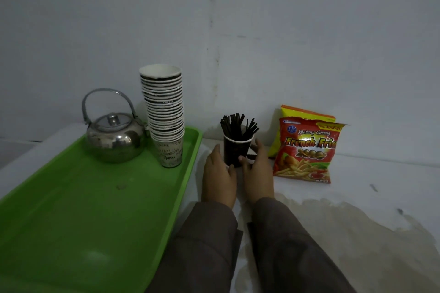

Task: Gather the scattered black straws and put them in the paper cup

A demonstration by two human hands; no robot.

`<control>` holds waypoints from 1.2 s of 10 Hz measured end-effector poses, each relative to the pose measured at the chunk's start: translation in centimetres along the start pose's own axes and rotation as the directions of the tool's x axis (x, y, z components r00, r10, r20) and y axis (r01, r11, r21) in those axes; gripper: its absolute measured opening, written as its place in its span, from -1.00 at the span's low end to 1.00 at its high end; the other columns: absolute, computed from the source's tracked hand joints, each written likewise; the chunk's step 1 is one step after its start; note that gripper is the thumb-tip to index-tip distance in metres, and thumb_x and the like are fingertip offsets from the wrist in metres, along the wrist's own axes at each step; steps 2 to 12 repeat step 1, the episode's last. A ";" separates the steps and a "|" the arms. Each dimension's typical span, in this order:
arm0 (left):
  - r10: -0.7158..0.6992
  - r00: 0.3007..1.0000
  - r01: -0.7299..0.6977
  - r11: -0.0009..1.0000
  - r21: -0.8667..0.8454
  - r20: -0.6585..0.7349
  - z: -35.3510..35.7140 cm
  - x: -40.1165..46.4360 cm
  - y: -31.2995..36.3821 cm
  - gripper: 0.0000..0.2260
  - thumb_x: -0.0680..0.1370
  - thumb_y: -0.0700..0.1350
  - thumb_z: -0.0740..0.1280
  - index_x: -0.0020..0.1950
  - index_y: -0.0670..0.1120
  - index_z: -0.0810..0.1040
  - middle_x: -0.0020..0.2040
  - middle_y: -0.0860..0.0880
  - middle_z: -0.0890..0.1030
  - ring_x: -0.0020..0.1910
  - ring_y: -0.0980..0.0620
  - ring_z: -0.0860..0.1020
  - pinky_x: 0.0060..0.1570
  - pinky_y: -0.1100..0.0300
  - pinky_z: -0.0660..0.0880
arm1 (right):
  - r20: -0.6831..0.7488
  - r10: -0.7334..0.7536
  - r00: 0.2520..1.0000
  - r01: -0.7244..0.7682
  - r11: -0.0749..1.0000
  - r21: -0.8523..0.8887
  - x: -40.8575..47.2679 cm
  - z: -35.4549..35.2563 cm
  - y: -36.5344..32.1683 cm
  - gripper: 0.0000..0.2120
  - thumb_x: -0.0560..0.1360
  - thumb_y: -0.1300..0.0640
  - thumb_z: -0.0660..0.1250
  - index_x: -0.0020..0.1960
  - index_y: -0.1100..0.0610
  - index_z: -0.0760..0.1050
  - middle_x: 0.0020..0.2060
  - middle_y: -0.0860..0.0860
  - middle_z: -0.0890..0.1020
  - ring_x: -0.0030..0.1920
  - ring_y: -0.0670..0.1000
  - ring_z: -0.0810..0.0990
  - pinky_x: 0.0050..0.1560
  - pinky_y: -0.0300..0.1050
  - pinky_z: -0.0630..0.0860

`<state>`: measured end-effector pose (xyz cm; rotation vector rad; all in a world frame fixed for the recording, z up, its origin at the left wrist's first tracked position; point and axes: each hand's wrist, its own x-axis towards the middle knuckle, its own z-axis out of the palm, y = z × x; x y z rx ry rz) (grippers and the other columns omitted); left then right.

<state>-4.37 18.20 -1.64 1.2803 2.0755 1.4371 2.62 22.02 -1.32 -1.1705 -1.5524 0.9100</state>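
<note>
A dark paper cup (pixel 234 152) with a white rim stands upright on the white table near the wall. A bunch of black straws (pixel 238 126) sticks up out of it, fanning left and right. My left hand (pixel 219 176) cups the cup's left side and my right hand (pixel 258 173) cups its right side, fingers curled against the wall of the cup. A short dark piece, perhaps a straw (pixel 251 156), lies on the table just behind my right fingers; it is too small to tell for sure.
A green tray (pixel 71 221) fills the left, carrying a steel kettle (pixel 114 135) and a tall stack of paper cups (pixel 165 112). Two snack bags (pixel 307 147) lean on the wall to the right. The table surface (pixel 357 233) is stained at the front right.
</note>
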 end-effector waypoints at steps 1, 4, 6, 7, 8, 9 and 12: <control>0.006 1.000 -0.006 1.000 0.023 -0.009 -0.4 -1.7 0.2 -0.53 0.53 -0.30 0.17 0.43 -0.12 0.19 0.40 -0.14 0.33 0.36 -0.08 0.31 0.27 0.09 0.31 | -0.068 -0.005 0.998 -0.003 0.993 -0.117 -1.9 -0.1 -0.2 -0.53 0.52 0.26 0.20 0.39 0.04 0.20 0.32 0.10 0.39 0.20 0.03 0.45 0.18 -0.10 0.40; 0.006 1.000 -0.006 1.000 0.023 -0.009 -0.4 -1.7 0.2 -0.53 0.53 -0.30 0.17 0.43 -0.12 0.19 0.40 -0.14 0.33 0.36 -0.08 0.31 0.27 0.09 0.31 | -0.068 -0.005 0.998 -0.003 0.993 -0.117 -1.9 -0.1 -0.2 -0.53 0.52 0.26 0.20 0.39 0.04 0.20 0.32 0.10 0.39 0.20 0.03 0.45 0.18 -0.10 0.40; 0.006 1.000 -0.006 1.000 0.023 -0.009 -0.4 -1.7 0.2 -0.53 0.53 -0.30 0.17 0.43 -0.12 0.19 0.40 -0.14 0.33 0.36 -0.08 0.31 0.27 0.09 0.31 | -0.068 -0.005 0.998 -0.003 0.993 -0.117 -1.9 -0.1 -0.2 -0.53 0.52 0.26 0.20 0.39 0.04 0.20 0.32 0.10 0.39 0.20 0.03 0.45 0.18 -0.10 0.40; 0.006 1.000 -0.006 1.000 0.023 -0.009 -0.4 -1.7 0.2 -0.53 0.53 -0.30 0.17 0.43 -0.12 0.19 0.40 -0.14 0.33 0.36 -0.08 0.31 0.27 0.09 0.31 | -0.068 -0.005 0.998 -0.003 0.993 -0.117 -1.9 -0.1 -0.2 -0.53 0.52 0.26 0.20 0.39 0.04 0.20 0.32 0.10 0.39 0.20 0.03 0.45 0.18 -0.10 0.40; 0.006 1.000 -0.006 1.000 0.023 -0.009 -0.4 -1.7 0.2 -0.53 0.53 -0.30 0.17 0.43 -0.12 0.19 0.40 -0.14 0.33 0.36 -0.08 0.31 0.27 0.09 0.31 | -0.068 -0.005 0.998 -0.003 0.993 -0.117 -1.9 -0.1 -0.2 -0.53 0.52 0.26 0.20 0.39 0.04 0.20 0.32 0.10 0.39 0.20 0.03 0.45 0.18 -0.10 0.40; 0.006 1.000 -0.006 1.000 0.023 -0.009 -0.4 -1.7 0.2 -0.53 0.53 -0.30 0.17 0.43 -0.12 0.19 0.40 -0.14 0.33 0.36 -0.08 0.31 0.27 0.09 0.31 | -0.068 -0.005 0.998 -0.003 0.993 -0.117 -1.9 -0.1 -0.2 -0.53 0.52 0.26 0.20 0.39 0.04 0.20 0.32 0.10 0.39 0.20 0.03 0.45 0.18 -0.10 0.40; 0.006 1.000 -0.006 1.000 0.023 -0.009 -0.4 -1.7 0.2 -0.53 0.53 -0.30 0.17 0.43 -0.12 0.19 0.40 -0.14 0.33 0.36 -0.08 0.31 0.27 0.09 0.31 | -0.068 -0.005 0.998 -0.003 0.993 -0.117 -1.9 -0.1 -0.2 -0.53 0.52 0.26 0.20 0.39 0.04 0.20 0.32 0.10 0.39 0.20 0.03 0.45 0.18 -0.10 0.40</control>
